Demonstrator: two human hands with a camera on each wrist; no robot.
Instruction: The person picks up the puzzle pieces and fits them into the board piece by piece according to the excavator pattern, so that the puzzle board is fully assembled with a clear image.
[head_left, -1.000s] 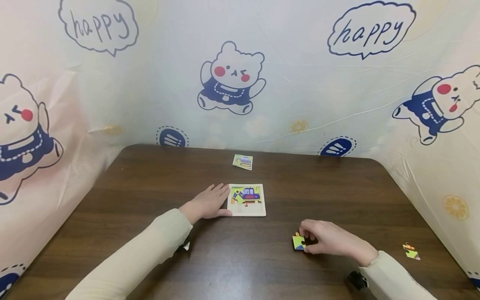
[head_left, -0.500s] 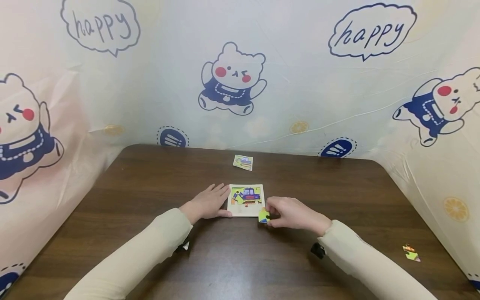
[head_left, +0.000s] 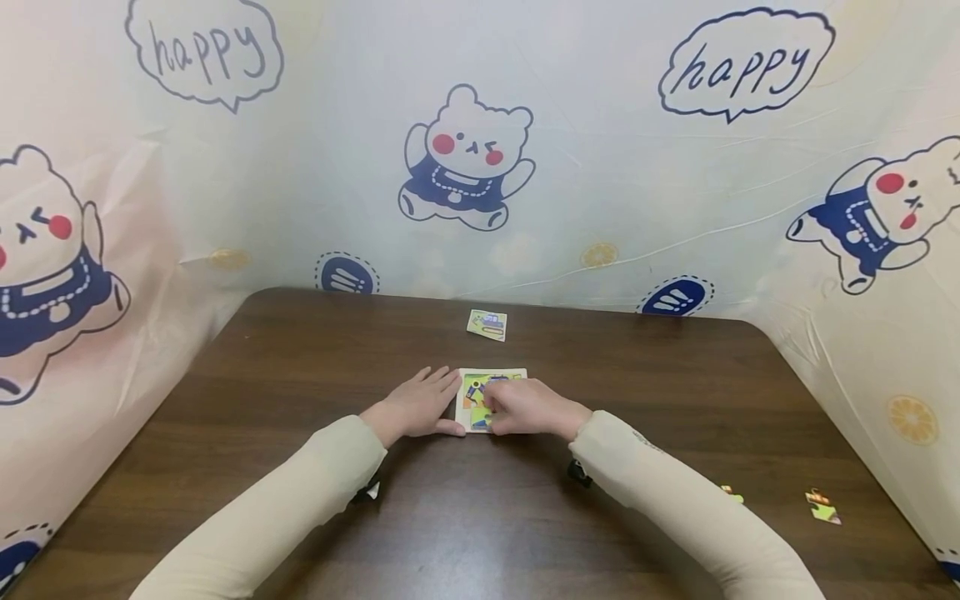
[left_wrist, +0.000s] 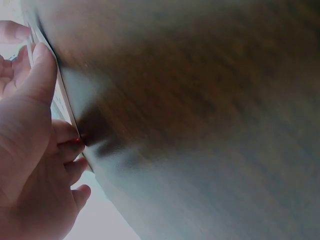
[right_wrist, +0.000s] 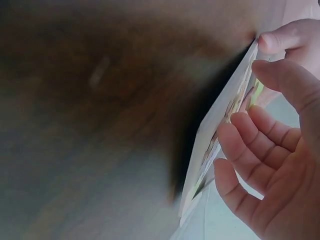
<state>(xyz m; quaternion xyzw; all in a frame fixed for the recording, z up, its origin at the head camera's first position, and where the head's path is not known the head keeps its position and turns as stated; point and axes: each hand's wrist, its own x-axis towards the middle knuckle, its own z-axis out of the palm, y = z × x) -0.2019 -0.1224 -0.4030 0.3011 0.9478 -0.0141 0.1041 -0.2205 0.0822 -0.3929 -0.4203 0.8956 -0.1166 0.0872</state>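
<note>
In the head view my left hand (head_left: 417,404) rests flat on the table, fingers straight, its fingertips and thumb against the left edge of a white-framed jigsaw board (head_left: 491,371). My right hand (head_left: 528,407) is over the board and pinches a green and blue puzzle piece (head_left: 481,419) at the board's lower left. That hand covers most of the excavator picture. From the right wrist, the thumb and curled fingers (right_wrist: 245,145) show over the board's side (right_wrist: 192,172). The left wrist view has the left thumb (left_wrist: 42,72) on the board's edge.
A small excavator picture card (head_left: 487,324) lies behind the board. To the right lies a loose puzzle piece (head_left: 823,506); another piece (head_left: 730,492) is partly hidden by the right sleeve (head_left: 675,483). A printed cloth (head_left: 570,167) hangs behind the table.
My right hand has carried the green and blue piece leftward from the table onto the board's lower left. The left hand has stayed at the board's edge.
</note>
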